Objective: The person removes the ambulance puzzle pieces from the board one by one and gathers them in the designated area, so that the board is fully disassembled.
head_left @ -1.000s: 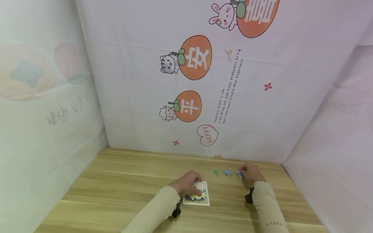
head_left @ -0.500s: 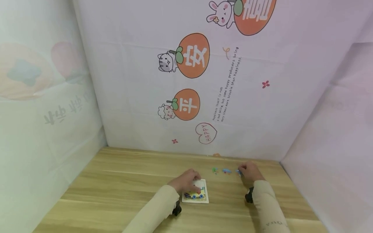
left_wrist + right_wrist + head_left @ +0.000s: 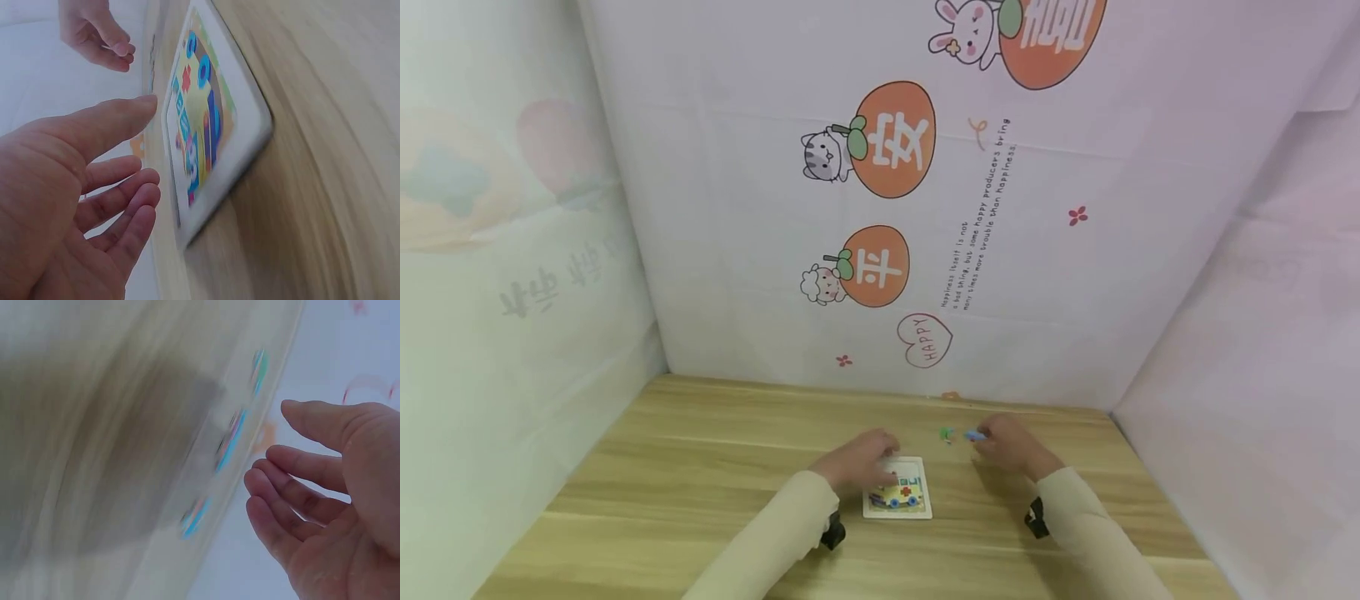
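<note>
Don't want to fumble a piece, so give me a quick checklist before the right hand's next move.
1. Puzzle board flat on the table: ok.
2. Bare white area on the board: ok, above the vehicle picture in the head view.
3. Three loose pieces visible: ok, right wrist view.
4. Right hand empty: ok.
5. Left hand gripping the board: not ok.
6. Pieces' pictures readable: cannot tell, blurred.

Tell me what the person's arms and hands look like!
The left sleeve and right sleeve are long, plain and pale cream. A small black gadget sits at the left wrist, and another black one at the right. The left hand and right hand wear no gloves.
</note>
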`<act>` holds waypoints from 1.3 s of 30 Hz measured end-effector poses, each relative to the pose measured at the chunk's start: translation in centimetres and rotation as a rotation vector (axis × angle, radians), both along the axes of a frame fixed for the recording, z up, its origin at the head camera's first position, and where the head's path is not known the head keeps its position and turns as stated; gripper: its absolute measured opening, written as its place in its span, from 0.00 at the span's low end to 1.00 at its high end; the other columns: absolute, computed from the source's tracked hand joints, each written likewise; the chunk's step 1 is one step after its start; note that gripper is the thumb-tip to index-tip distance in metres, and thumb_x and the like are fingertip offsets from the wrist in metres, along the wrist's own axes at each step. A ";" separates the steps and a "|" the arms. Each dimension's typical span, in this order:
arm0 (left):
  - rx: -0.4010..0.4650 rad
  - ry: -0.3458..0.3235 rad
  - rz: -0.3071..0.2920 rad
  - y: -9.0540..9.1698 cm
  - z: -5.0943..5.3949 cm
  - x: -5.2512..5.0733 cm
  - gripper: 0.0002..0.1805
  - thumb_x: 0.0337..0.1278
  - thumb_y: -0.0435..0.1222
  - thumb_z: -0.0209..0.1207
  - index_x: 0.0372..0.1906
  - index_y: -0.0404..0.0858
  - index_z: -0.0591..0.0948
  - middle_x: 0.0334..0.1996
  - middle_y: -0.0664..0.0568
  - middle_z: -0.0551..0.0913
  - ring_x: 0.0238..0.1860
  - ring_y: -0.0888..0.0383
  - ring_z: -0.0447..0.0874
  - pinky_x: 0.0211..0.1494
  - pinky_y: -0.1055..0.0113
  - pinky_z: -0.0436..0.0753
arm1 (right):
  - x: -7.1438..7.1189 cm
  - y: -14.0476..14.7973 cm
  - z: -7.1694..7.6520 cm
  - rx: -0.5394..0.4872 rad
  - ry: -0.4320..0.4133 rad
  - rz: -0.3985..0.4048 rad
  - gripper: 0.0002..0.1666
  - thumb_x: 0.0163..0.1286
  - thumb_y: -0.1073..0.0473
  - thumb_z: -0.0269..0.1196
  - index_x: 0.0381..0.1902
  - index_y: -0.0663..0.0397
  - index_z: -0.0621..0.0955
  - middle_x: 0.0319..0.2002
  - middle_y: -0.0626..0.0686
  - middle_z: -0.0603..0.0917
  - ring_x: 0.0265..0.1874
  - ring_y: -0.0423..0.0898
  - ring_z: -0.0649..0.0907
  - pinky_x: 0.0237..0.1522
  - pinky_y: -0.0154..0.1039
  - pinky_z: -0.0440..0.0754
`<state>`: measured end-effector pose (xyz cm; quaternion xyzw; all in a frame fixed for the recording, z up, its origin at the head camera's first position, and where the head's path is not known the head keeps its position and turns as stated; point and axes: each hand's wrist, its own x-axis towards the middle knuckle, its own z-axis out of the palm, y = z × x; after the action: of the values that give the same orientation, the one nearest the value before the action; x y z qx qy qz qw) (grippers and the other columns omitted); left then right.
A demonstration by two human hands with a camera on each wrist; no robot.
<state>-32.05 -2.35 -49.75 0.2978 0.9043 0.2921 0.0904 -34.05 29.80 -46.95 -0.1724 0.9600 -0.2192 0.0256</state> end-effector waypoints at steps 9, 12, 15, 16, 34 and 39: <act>-0.051 0.065 -0.056 -2.7 0.6 1.3 0.33 0.58 0.43 0.75 0.65 0.35 0.79 0.59 0.50 0.82 0.58 0.56 0.80 0.67 0.60 0.82 | 2.1 -6.6 -0.1 0.079 0.090 0.283 0.17 0.74 0.64 0.64 0.54 0.72 0.84 0.52 0.66 0.87 0.52 0.60 0.85 0.53 0.56 0.87; -0.071 0.097 -0.068 -3.4 0.8 1.7 0.33 0.58 0.44 0.75 0.65 0.34 0.80 0.57 0.50 0.82 0.56 0.58 0.80 0.66 0.62 0.82 | 2.7 -8.3 -0.4 0.110 0.058 0.331 0.18 0.72 0.61 0.69 0.55 0.67 0.84 0.53 0.60 0.86 0.51 0.55 0.84 0.52 0.50 0.88; -0.080 0.118 -0.071 -3.9 0.5 1.6 0.32 0.59 0.45 0.74 0.65 0.36 0.80 0.57 0.51 0.81 0.56 0.59 0.79 0.66 0.62 0.82 | 3.3 -9.7 -0.7 0.106 0.015 0.350 0.22 0.70 0.58 0.72 0.58 0.64 0.84 0.54 0.57 0.85 0.52 0.51 0.83 0.53 0.46 0.88; -0.080 0.122 -0.072 -4.1 0.3 1.5 0.32 0.59 0.45 0.74 0.65 0.36 0.80 0.57 0.52 0.81 0.56 0.59 0.79 0.67 0.62 0.82 | 3.6 -10.0 -0.7 0.106 0.007 0.353 0.23 0.70 0.57 0.72 0.59 0.63 0.83 0.55 0.56 0.84 0.52 0.50 0.84 0.54 0.45 0.87; -0.010 0.133 -0.083 -3.6 -0.7 2.2 0.30 0.54 0.41 0.76 0.61 0.35 0.82 0.52 0.50 0.83 0.51 0.60 0.79 0.60 0.66 0.83 | 3.8 -12.9 -2.1 0.064 0.071 0.467 0.17 0.69 0.65 0.71 0.55 0.58 0.87 0.48 0.51 0.86 0.45 0.42 0.82 0.48 0.31 0.86; -0.014 0.141 -0.064 -3.4 -1.2 1.8 0.29 0.57 0.43 0.76 0.61 0.36 0.82 0.53 0.52 0.82 0.53 0.60 0.78 0.61 0.66 0.83 | 3.6 -13.1 -2.3 0.094 0.089 0.475 0.16 0.70 0.65 0.71 0.54 0.57 0.88 0.45 0.48 0.84 0.43 0.38 0.81 0.46 0.27 0.84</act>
<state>-30.24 -5.76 -50.94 0.3455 0.9006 0.2610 0.0379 -30.45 16.71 -49.25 -0.4014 0.9018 -0.1543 0.0421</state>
